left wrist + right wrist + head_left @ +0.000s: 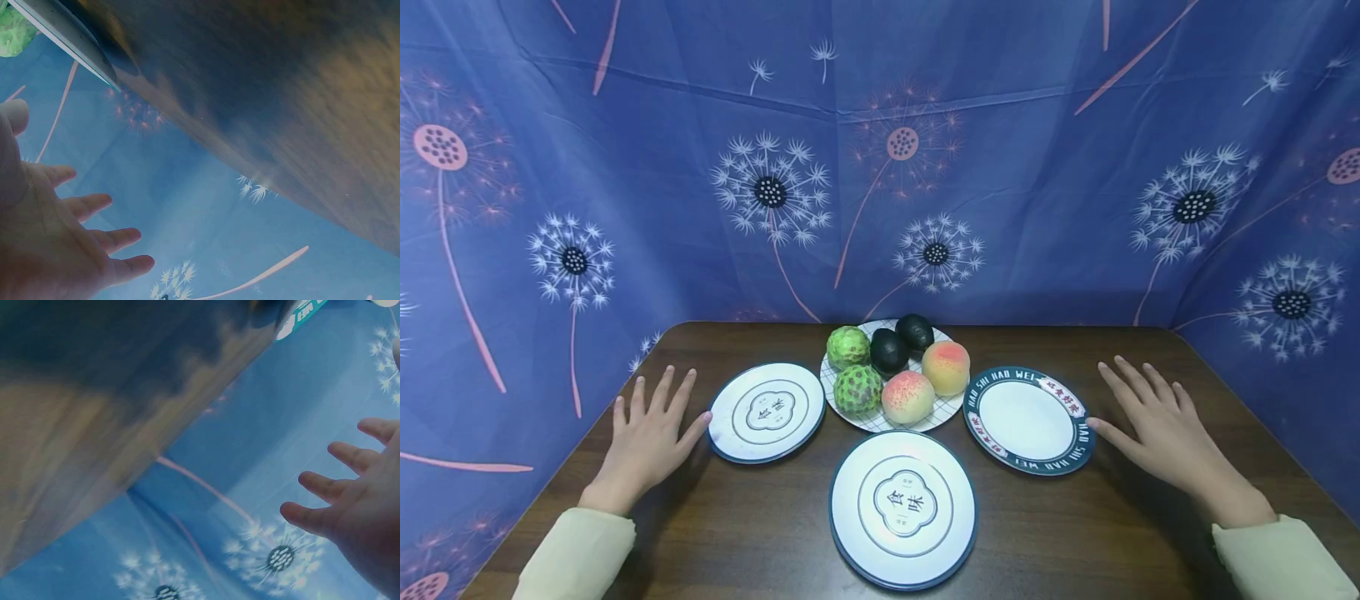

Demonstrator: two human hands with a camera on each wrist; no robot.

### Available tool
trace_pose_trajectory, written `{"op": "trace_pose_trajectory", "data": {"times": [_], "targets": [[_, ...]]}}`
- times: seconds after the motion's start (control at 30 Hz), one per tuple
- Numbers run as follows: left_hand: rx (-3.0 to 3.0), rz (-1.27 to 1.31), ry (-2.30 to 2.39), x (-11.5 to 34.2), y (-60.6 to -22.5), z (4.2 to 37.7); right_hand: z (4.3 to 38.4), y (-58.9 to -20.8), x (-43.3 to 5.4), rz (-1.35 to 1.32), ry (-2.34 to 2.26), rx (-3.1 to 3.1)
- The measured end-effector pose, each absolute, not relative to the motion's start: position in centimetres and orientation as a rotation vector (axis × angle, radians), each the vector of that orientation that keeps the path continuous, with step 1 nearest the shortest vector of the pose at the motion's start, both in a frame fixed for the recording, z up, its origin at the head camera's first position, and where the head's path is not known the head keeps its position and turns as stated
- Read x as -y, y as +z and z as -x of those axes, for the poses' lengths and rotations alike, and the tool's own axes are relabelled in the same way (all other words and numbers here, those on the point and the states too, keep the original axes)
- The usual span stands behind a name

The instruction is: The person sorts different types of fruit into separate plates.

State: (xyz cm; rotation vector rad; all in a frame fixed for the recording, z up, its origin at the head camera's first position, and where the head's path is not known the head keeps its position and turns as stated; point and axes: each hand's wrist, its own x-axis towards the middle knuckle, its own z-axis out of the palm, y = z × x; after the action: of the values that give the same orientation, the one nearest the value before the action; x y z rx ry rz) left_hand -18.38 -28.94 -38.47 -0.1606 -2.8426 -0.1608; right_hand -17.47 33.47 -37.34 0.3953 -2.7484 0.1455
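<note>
My left hand (643,437), fingers spread and holding nothing, hovers at the left beside a white plate (730,417) with a dark blue rim. On the other side my right hand (1165,425) spreads its fingers near a white plate with a green lettered rim (1067,458). Each thumb tip lies close to its plate's edge; whether they touch, I cannot tell. Between them a checked plate (945,410) bears two green custard apples (858,389), two dark avocados (889,352) and two peaches (908,397). Another blue-rimmed white plate (904,575) stands in front.
The brown wooden table (760,533) ends at its back against a blue cloth (1015,150) printed with dandelions. More of this cloth hangs along the left and right sides.
</note>
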Motion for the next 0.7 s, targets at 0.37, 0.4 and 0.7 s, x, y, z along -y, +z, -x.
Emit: {"op": "trace_pose_trajectory", "data": {"times": [0.37, 0.4, 0.7], "targets": [[2.848, 0.186, -0.136, 28.1, -38.1, 19.3, 19.4, -35.9, -29.6, -0.534, 0.118, 2.675], [2.848, 0.191, -0.137, 28.1, -38.1, 19.4, 19.6, -35.9, -29.2, -0.547, 0.114, 2.669], [2.826, 0.226, -0.101, 28.0, -38.4, 20.0, 21.1, -35.9, -26.3, -0.644, 0.118, 2.653]]}}
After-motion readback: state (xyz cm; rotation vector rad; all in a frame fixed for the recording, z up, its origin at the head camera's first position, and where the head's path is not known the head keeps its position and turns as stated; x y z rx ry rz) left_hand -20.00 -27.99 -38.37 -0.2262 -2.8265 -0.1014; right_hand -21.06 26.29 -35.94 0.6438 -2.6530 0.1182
